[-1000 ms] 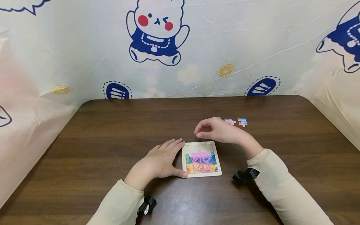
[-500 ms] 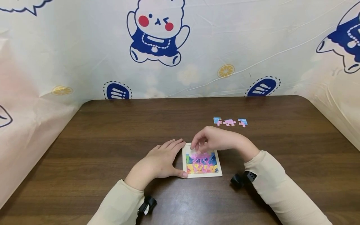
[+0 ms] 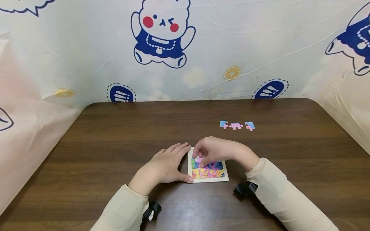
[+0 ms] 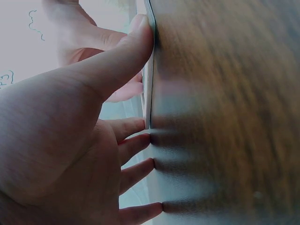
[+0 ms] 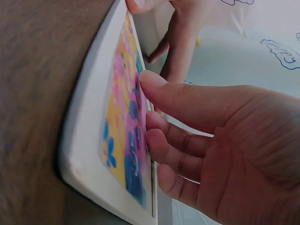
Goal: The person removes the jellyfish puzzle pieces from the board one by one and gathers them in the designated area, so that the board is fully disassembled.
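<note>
A square puzzle board (image 3: pixel 211 180) with a pale rim holds a colourful picture of a pink jellyfish over yellow and blue; its upper part is covered. Beside its left edge my left hand (image 3: pixel 163 166) rests with fingers spread on the table, the thumb touching the lower left corner. Above the picture, my right hand (image 3: pixel 218 149) has its thumb and fingers bent down to the left part of the puzzle. A light pink patch shows between thumb and index finger; whether they pinch a piece is hidden. In the right wrist view the fingertips (image 5: pixel 157 140) meet the picture.
Three loose jigsaw pieces lie in a row behind the board: a blue and pink one (image 3: pixel 223 124), a pink one (image 3: pixel 236 126) and another blue and pink one (image 3: pixel 250 125). A brown table (image 3: pixel 130 128) ends at a printed curtain (image 3: pixel 202 48).
My right hand has come down and toward me from behind the board onto the picture, uncovering the leftmost loose piece. The left hand has stayed in place.
</note>
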`<state>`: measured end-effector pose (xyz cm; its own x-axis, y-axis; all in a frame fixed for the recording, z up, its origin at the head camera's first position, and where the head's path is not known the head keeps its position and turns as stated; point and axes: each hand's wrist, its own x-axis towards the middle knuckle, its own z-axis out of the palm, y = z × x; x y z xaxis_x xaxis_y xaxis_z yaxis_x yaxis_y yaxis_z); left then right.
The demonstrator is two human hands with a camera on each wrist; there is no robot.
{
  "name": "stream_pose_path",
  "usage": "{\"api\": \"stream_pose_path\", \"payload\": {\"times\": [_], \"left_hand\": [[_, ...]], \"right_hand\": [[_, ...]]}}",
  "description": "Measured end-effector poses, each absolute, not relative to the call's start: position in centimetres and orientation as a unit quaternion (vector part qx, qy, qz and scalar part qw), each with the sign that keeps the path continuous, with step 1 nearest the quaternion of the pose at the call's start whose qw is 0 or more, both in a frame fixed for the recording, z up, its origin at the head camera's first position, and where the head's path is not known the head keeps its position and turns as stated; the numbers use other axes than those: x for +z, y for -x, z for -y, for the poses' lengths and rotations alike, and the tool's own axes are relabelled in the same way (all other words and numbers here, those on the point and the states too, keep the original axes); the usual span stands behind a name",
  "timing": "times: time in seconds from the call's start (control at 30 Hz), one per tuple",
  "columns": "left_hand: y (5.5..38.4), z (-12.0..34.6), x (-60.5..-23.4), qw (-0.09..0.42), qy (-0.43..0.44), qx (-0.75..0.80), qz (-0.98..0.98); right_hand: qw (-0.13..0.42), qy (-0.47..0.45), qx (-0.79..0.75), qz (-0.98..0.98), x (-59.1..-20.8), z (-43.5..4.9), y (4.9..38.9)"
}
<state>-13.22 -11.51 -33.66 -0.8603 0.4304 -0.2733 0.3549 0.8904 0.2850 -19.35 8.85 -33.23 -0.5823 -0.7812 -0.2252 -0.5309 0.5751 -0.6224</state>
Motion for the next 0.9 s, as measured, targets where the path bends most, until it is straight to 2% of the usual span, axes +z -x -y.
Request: {"api": "stream_pose_path", "payload": {"times": [0.7,0.9], "left_hand": [[13.28,11.38,-33.69,0.171,-0.200,0.110,-0.958],[13.29,11.32,-33.78,0.171,-0.200,0.112,-0.958]], "right_hand": [[0.246,0.391,-0.248,-0.851,-32.91,-8.30,18.93],[0.267,0.387,-0.253,-0.845,-32.83,-8.56,19.07]]}}
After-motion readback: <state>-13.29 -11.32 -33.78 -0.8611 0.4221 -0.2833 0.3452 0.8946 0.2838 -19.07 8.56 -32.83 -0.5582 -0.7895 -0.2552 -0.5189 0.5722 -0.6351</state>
